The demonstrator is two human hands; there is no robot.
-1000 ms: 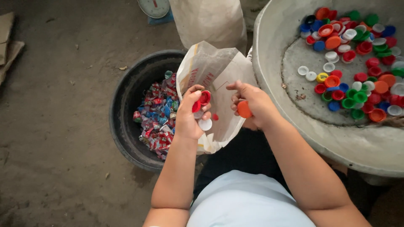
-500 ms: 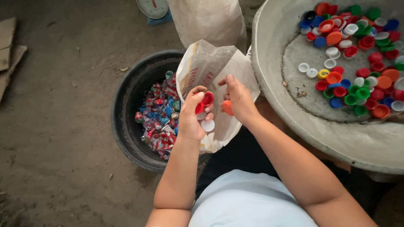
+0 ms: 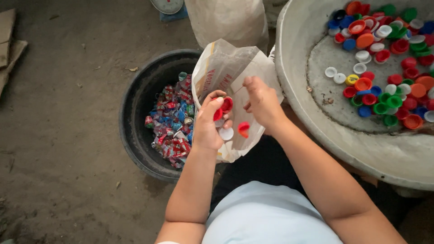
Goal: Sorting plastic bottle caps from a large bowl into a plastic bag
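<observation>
My left hand (image 3: pixel 207 125) grips the edge of a white plastic sack (image 3: pixel 226 63) and pinches red bottle caps (image 3: pixel 224 107) between thumb and fingers. A white cap (image 3: pixel 226 133) shows just under those fingers. My right hand (image 3: pixel 263 103) hovers at the sack's mouth with its fingers loosely curled and nothing clearly in them. An orange-red cap (image 3: pixel 243 129) is in the air just below that hand, apart from it, over the sack.
A black tub (image 3: pixel 135 86) with several crushed colourful wrappers sits on the dirt floor at my left. A large grey basin (image 3: pixel 298 104) at my right holds several loose caps in mixed colours. A second sack (image 3: pixel 228 18) and a weighing scale (image 3: pixel 167 5) stand behind.
My right hand carried the orange-red cap leftward to the sack's mouth and let it go; it now drops below the hand. The left hand has kept its hold.
</observation>
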